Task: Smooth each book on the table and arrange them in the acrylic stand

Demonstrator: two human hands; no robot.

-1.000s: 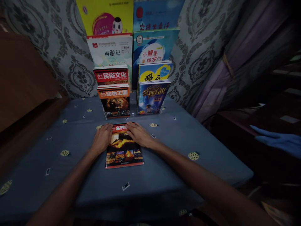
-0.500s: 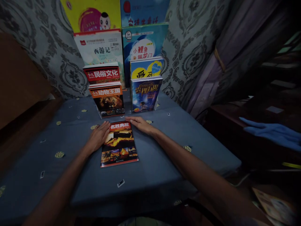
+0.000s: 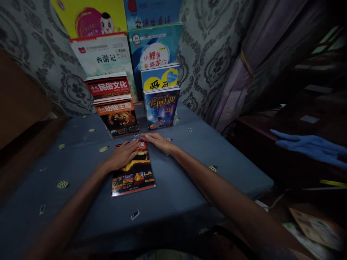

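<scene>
A thin book with a dark cover and fiery pictures [image 3: 134, 177] lies flat on the blue tablecloth [image 3: 173, 213]. My left hand [image 3: 122, 156] rests flat across its upper left part, fingers stretched out and hiding most of the title. At the book's top right corner is my right hand [image 3: 157, 142], with extended fingers touching or nearly touching the edge and nothing held. Just behind stand an orange-topped book with a lion [image 3: 119, 117] on the left and a dark blue book [image 3: 161, 110] on the right.
Farther back stand a red-banded book [image 3: 108, 86], a white book [image 3: 104, 54], a teal book [image 3: 154, 45] and a yellow one [image 3: 89, 16], before a patterned curtain [image 3: 211, 43]. A blue glove [image 3: 309, 146] lies at the right.
My left hand has slid right, farther over the book's cover and title. My right hand remains by the top right corner. The whole view has shifted slightly.
</scene>
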